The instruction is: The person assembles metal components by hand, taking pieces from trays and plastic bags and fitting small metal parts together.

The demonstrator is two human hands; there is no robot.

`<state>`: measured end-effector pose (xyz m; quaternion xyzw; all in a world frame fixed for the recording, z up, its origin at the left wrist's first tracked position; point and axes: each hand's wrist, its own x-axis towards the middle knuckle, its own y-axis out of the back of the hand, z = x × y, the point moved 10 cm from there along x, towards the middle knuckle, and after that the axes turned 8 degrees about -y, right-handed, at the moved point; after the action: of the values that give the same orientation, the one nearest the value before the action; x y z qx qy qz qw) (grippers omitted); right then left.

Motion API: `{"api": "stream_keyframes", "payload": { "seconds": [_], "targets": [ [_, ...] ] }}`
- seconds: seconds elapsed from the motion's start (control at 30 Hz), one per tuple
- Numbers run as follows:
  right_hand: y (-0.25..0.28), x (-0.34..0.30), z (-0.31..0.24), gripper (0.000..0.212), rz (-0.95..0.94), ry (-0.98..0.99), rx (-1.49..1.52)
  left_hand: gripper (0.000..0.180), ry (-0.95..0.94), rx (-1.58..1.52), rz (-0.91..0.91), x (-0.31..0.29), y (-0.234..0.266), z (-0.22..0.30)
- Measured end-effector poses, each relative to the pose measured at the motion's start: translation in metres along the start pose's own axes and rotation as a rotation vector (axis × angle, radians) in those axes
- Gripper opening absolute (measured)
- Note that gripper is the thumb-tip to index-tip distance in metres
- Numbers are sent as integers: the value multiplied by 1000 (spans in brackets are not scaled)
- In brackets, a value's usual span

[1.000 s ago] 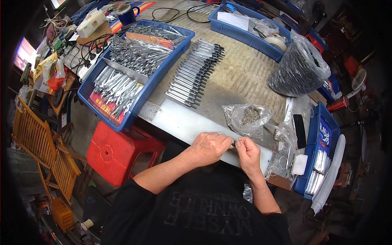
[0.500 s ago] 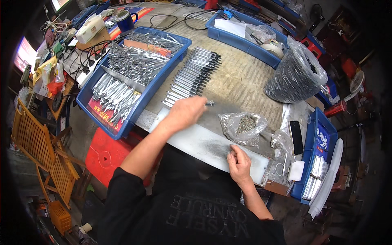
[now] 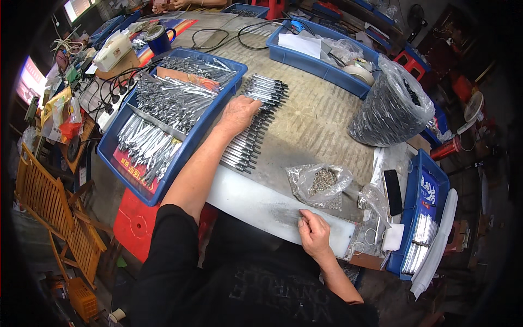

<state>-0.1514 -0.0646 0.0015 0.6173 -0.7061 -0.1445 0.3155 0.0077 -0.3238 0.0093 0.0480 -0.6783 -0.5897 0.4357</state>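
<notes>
The left hand lies palm down on the row of rods at about 12 o'clock of the view's centre, fingers spread loosely over their black tips; whether it grips one cannot be told, since the palm hides what is under it. The rods lie side by side on the surface, just right of the blue tray at 10 o'clock, which is packed with bright metal parts too tangled to tell apart.

The right hand rests at 5 o'clock on the white board at the surface's near edge, fingers curled and thumb pinched to forefinger on something too small to make out. Just above it, at 3 o'clock of centre, a clear bag holds tiny grey pieces. A dark phone lies right of the bag. At 2 o'clock a big bag of black parts stands, its contents blurred into one mass. A second blue bin at 1 o'clock is partly cut off by the top edge
</notes>
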Motion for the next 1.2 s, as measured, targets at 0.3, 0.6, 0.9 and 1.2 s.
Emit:
{"api": "stream_keyframes", "payload": {
  "seconds": [0.3, 0.6, 0.9, 1.2],
  "targets": [
    [2, 4, -2, 19, 11, -4, 35, 16, -118, 33, 94, 15, -12, -1],
    [4, 4, -3, 17, 0, -15, 36, 20, -143, 25, 52, 18, -19, 3],
    [3, 4, -2, 14, 1, -11, 46, 16, -51, 19, 202, 4, 26, 23],
    [1, 4, -3, 11, -8, -11, 74, 21, 166, -78, 300, -76, 154, 60]
  ]
}}
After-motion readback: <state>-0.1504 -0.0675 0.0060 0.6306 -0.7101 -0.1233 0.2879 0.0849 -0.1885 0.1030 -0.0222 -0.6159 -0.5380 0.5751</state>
